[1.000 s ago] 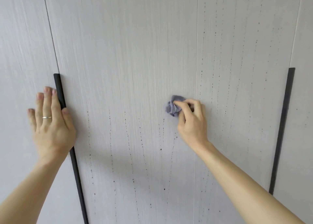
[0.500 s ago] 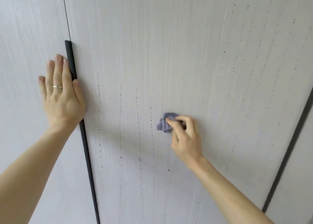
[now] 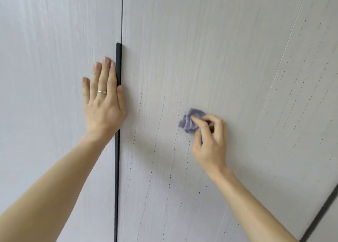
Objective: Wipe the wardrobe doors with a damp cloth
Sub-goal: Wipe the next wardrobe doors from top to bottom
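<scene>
Pale grey wood-grain wardrobe doors fill the view. The middle door [image 3: 182,49] carries vertical trails of dark water droplets on its lower part. My right hand [image 3: 210,141] pinches a small bunched purple cloth [image 3: 190,121] and presses it against this door among the droplet trails. My left hand [image 3: 102,102] lies flat, fingers straight, on the left door [image 3: 54,58], its thumb touching the black vertical handle [image 3: 118,64].
A further door [image 3: 301,113] to the right also shows dotted droplet trails. A second black handle strip [image 3: 321,216] crosses the bottom right corner. Narrow seams separate the doors.
My view has swung left and down, so the doors and both hands sit further right in frame. The right hand with the cloth has moved down and left across the middle door.
</scene>
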